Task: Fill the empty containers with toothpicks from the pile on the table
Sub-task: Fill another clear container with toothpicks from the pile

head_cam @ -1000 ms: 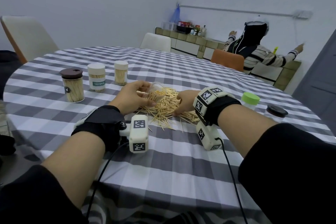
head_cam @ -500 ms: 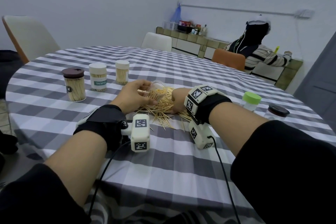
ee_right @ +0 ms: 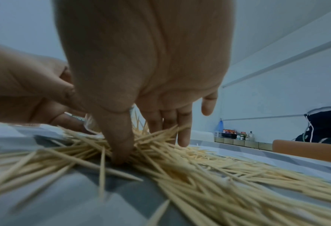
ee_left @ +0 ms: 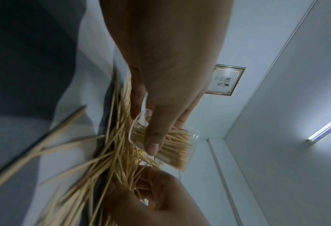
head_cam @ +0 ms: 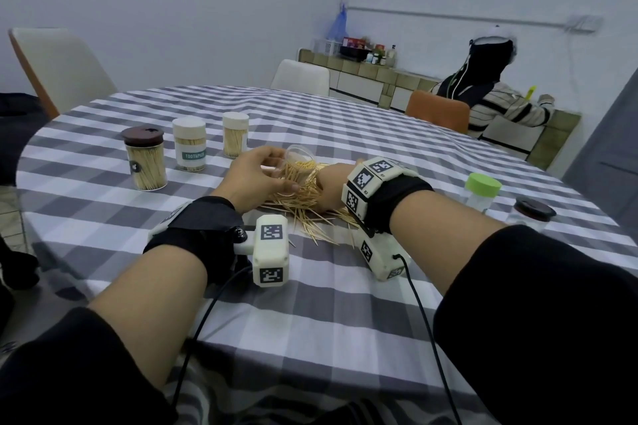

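Observation:
A pile of toothpicks lies on the grey-and-white checked tablecloth in front of me. My left hand grips a clear lidless container, tilted over the pile's left side and partly filled with toothpicks. In the left wrist view my thumb lies across the container. My right hand is down in the pile just right of the container. Its thumb and fingers dig into the toothpicks and close round a small bunch. The right hand shows curled fingers with toothpicks between them.
Three lidded, filled containers stand at the left: a brown-lidded one, a labelled white one, a smaller white one. At the right are a green-lidded container and a dark-lidded one. A person and chairs are beyond the table.
My right hand has slid left across the pile toward the container. The left hand still holds the container in about the same spot, tilted over the pile.

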